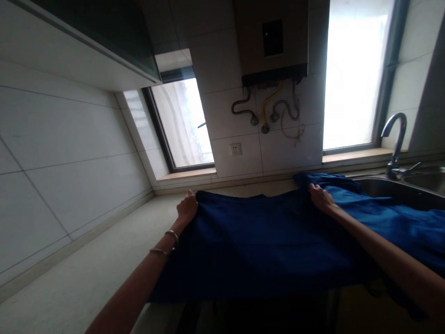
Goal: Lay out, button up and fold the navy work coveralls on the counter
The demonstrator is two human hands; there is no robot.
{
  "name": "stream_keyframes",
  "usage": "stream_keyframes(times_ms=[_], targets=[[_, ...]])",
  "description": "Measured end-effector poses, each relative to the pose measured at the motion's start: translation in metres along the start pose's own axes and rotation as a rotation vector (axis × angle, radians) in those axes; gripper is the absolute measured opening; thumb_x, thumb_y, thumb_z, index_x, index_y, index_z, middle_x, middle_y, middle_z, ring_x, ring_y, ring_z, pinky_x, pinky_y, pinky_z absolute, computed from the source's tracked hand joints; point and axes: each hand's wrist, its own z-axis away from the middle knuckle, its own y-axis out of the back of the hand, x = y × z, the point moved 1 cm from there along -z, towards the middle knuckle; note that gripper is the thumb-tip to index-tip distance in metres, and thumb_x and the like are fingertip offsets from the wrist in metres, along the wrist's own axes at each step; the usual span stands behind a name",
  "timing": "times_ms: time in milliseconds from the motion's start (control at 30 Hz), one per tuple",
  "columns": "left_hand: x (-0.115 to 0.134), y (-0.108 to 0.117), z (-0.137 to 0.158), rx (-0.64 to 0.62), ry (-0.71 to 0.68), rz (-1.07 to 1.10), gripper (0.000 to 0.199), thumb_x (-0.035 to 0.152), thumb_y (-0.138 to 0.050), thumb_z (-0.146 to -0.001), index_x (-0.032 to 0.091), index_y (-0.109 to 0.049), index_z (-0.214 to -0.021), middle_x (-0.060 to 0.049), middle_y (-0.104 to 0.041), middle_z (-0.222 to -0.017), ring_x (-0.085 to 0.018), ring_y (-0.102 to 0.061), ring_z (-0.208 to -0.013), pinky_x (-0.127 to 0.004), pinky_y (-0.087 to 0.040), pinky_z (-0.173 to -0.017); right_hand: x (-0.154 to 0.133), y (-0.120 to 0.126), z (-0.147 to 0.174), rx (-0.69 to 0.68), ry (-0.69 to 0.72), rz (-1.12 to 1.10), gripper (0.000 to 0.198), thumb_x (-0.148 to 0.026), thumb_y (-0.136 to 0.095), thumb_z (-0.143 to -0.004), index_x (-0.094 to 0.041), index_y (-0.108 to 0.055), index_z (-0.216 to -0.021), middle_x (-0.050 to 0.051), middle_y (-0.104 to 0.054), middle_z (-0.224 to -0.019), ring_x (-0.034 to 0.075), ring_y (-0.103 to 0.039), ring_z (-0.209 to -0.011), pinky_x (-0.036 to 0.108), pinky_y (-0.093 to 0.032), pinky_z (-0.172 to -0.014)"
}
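A large dark blue cloth (250, 241) stretches between my two hands, its upper edge pulled nearly straight. What kind of item it is, I cannot tell. My left hand (187, 207) is closed on the upper left corner, above the counter. Farther right, my right hand (321, 197) pinches the same cloth near its upper edge. Beyond that hand, more of the blue fabric lies in loose folds over the counter and along the sink's front rim. The lower part of the cloth hangs in shadow past the counter's front edge.
A pale counter (104, 250) runs along the tiled wall. The metal sink (378, 188) with a curved faucet (396, 144) is at the right. A water heater (273, 41) with pipes hangs above, between two windows, near a wall socket (235, 148). A cabinet (104, 46) juts out upper left.
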Motion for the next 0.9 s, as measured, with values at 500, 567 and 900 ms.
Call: stream_keyframes(times_ms=[500,567,900], targets=[[-0.004,-0.085,0.027,-0.097,-0.057,-0.091,0.042,0.033,-0.020,-0.095,0.008,-0.045,-0.118,-0.023,-0.057,-0.108,-0.033,-0.057,-0.101,-0.046,-0.044,-0.078,-0.024,-0.019,0.028,-0.094,0.006,0.156,0.036,-0.005,-0.025,-0.089,-0.004,-0.061,-0.098,0.024,-0.059,-0.098,0.031,-0.065,-0.084,0.041,-0.049,-0.068],[0.006,-0.073,0.031,-0.002,-0.176,-0.125,0.040,0.028,-0.025,-0.094,0.006,-0.045,-0.120,-0.025,-0.049,-0.120,-0.035,-0.045,-0.115,-0.049,-0.039,-0.088,-0.033,-0.007,0.031,-0.088,-0.012,0.119,0.037,-0.005,-0.024,-0.089,-0.001,-0.060,-0.100,0.027,-0.057,-0.101,0.032,-0.063,-0.089,0.043,-0.048,-0.072],[0.143,-0.064,0.116,-0.376,-0.595,0.113,0.062,0.049,-0.022,-0.091,0.016,-0.024,-0.144,-0.018,-0.015,-0.150,-0.041,-0.010,-0.137,-0.062,-0.011,-0.105,-0.201,0.023,0.066,-0.281,0.586,-0.332,0.065,-0.052,-0.020,-0.092,-0.013,-0.026,-0.144,0.012,-0.017,-0.151,0.031,-0.017,-0.136,0.052,-0.014,-0.107]])
